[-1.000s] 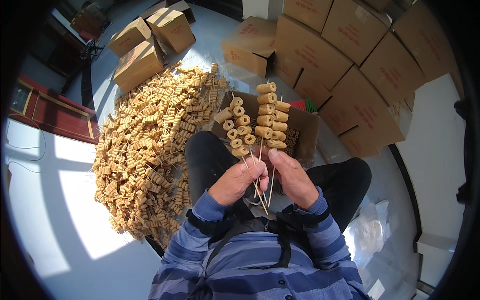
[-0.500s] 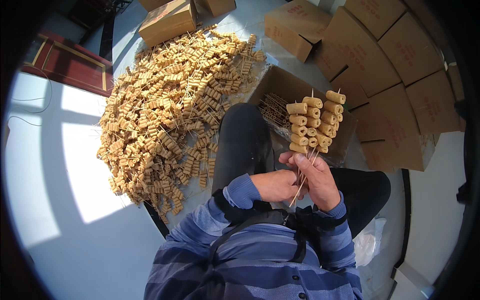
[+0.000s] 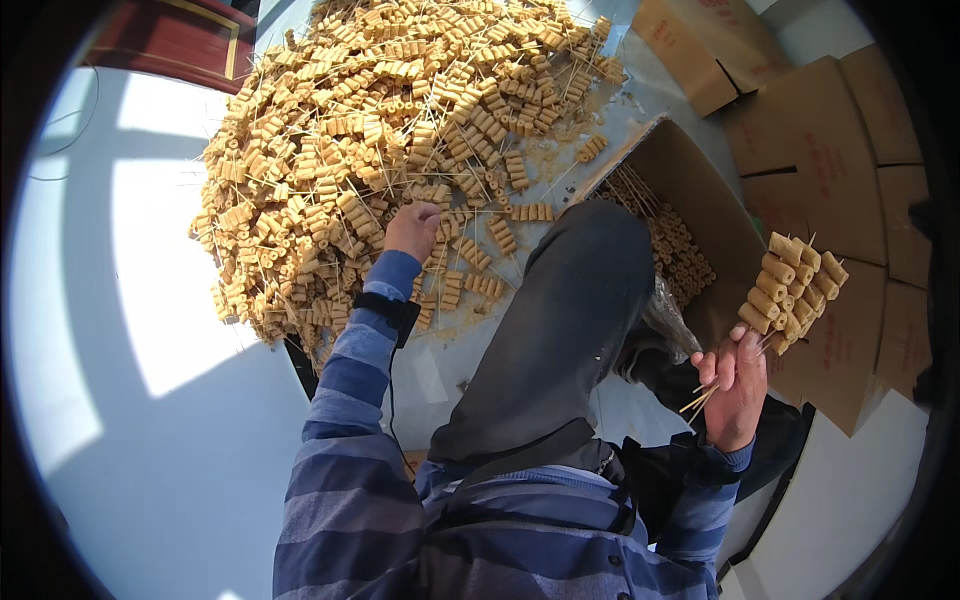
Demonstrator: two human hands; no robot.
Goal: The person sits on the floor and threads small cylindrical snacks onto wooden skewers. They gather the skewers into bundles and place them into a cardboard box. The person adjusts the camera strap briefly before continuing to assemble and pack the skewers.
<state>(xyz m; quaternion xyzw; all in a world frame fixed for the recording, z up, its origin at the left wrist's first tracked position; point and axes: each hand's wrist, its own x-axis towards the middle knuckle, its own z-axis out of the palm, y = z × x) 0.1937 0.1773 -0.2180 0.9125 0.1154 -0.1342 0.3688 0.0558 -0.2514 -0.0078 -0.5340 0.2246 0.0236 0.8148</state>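
Note:
My right hand is closed round the thin sticks of several skewers. Each stick is threaded with tan, hollow, rolled pieces of food, which fan out above the fingers while the bare stick ends poke out below. My left hand reaches to the near side of a large heap of similar skewers on the floor. Its fingers are pressed together against the heap, and whatever is between them is too small to make out.
Beyond my bent knee stands an open cardboard box with rows of skewers inside and a clear plastic liner. More brown cartons are stacked along the right. A red wooden door panel is at the far left.
My left hand has left my right hand and moved left to the heap. My right hand has carried the bunch of skewers to the right. The view has shifted.

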